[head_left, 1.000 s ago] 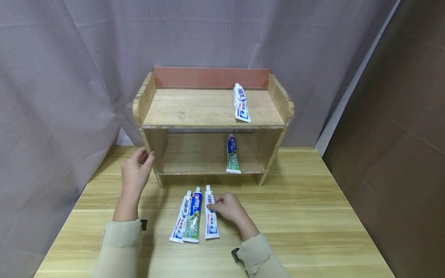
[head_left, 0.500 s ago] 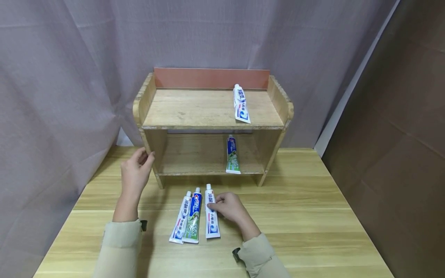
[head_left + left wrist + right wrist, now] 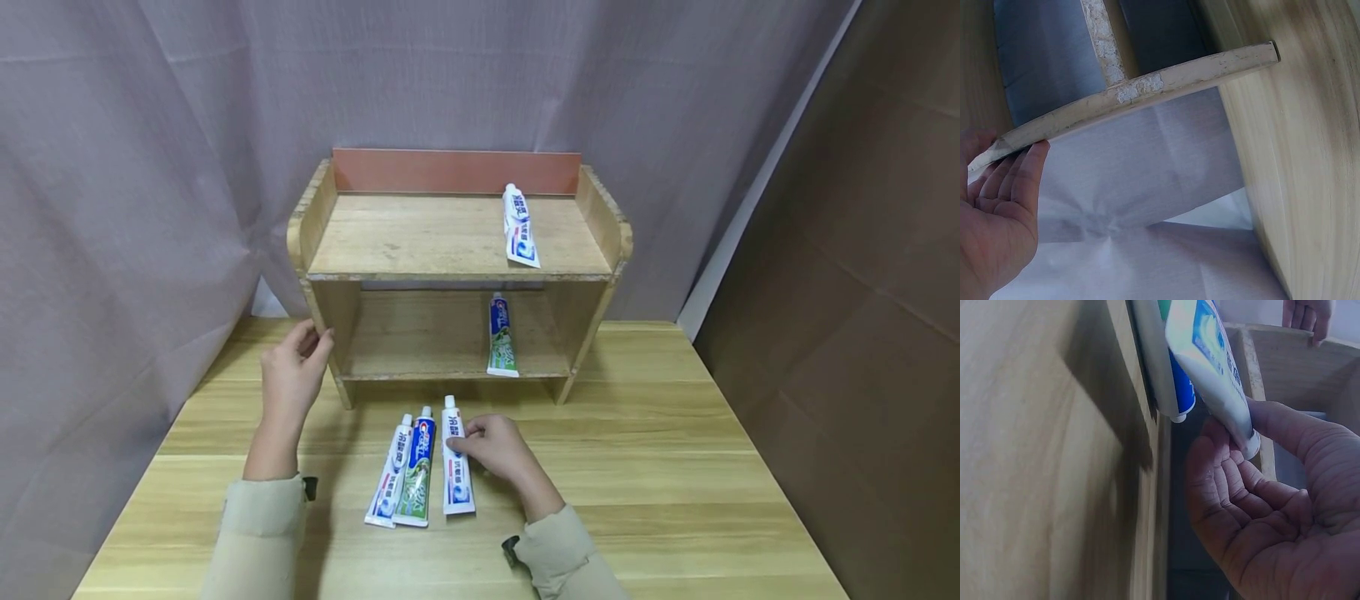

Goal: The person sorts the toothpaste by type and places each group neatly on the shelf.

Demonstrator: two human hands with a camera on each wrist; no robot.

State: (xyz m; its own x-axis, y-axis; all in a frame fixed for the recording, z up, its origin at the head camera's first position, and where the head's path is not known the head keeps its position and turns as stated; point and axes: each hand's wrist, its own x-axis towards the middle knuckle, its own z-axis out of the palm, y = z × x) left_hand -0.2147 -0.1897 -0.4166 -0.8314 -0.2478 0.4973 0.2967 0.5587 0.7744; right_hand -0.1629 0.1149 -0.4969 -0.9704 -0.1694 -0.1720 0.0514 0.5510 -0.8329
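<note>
My right hand (image 3: 501, 454) pinches a white toothpaste tube (image 3: 457, 483) between thumb and fingers; in the right wrist view that tube (image 3: 1210, 369) is raised off the table. To its left, a white tube (image 3: 388, 483) and a blue and green tube (image 3: 416, 483) lie against each other on the table. My left hand (image 3: 294, 367) grips the left side panel's front edge of the wooden shelf (image 3: 420, 275), thumb on one side and fingers on the other in the left wrist view (image 3: 1107, 106).
One white tube (image 3: 520, 227) lies on the top shelf, right of its middle. Below it, a blue and green tube (image 3: 502, 335) lies on the lower shelf. The wooden table (image 3: 660, 467) reaches toward the brown surface at right; a grey curtain (image 3: 450, 75) hangs behind.
The white tube in my right hand has shifted very slightly forward, away from the tubes at its left. My left hand keeps its place on the shelf's side.
</note>
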